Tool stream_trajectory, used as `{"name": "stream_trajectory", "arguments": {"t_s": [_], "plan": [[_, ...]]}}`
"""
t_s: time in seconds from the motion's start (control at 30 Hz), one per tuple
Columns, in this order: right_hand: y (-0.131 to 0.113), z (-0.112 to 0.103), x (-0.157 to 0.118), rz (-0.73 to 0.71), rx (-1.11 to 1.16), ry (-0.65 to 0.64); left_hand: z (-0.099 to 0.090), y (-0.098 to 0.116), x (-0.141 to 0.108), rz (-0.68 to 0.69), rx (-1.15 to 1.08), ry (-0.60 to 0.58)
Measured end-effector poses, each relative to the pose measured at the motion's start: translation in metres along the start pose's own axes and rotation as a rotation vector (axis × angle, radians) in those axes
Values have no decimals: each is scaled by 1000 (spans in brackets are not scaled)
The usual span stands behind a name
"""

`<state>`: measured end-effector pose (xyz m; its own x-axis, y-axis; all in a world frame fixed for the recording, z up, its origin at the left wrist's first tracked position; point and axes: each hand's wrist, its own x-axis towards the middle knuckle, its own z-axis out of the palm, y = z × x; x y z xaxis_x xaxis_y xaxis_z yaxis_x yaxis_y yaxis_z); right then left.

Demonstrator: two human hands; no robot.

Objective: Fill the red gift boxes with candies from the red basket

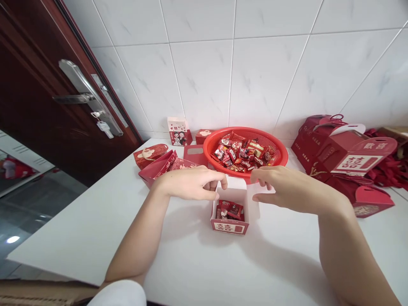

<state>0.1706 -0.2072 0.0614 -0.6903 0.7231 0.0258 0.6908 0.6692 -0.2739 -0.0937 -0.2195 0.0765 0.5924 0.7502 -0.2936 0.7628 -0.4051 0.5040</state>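
Note:
A small red and white gift box (228, 228) stands on the white table with its top open. Inside lie several red-wrapped candies (230, 210). My left hand (191, 182) hovers at the box's left rear edge, fingers bent and apart; whether it touches the cardboard I cannot tell. On the other side my right hand (282, 187) hangs in the air just right of the box, thumb and fingers apart with nothing between them. Right behind both hands sits a round red plastic basket (280, 153) holding many wrapped candies (237, 152).
Folded red gift boxes (347, 148) are stacked at the right, beside dark red bags or cloth (395, 170). Left of the basket are more red packages (153, 155) and an upright printed box (179, 131). A tiled wall backs the table (105, 221); a brown door (38, 85) is at left.

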Motion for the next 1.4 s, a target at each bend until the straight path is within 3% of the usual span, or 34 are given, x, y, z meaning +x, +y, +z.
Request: {"name": "stream_trajectory", "arguments": {"t_s": [0.17,0.3,0.6,0.87,1.03,1.17,1.4], "plan": [[-6,-2,-2,48,-14,-40,6,9,5,51,-15,-22],[-16,2,1,-17,108,-49,15,18,12,87,-3,-57],[-22,38,-17,-174,415,-37,8,8,5,110,-61,-161],[-27,67,-43,-127,316,193,14,1,10,-93,116,28],[-25,79,-61,-41,363,325,28,10,22,49,135,43],[-14,89,-70,46,342,502,44,23,32,138,71,110],[-17,102,-85,117,294,678,52,32,36,91,110,56]]}}
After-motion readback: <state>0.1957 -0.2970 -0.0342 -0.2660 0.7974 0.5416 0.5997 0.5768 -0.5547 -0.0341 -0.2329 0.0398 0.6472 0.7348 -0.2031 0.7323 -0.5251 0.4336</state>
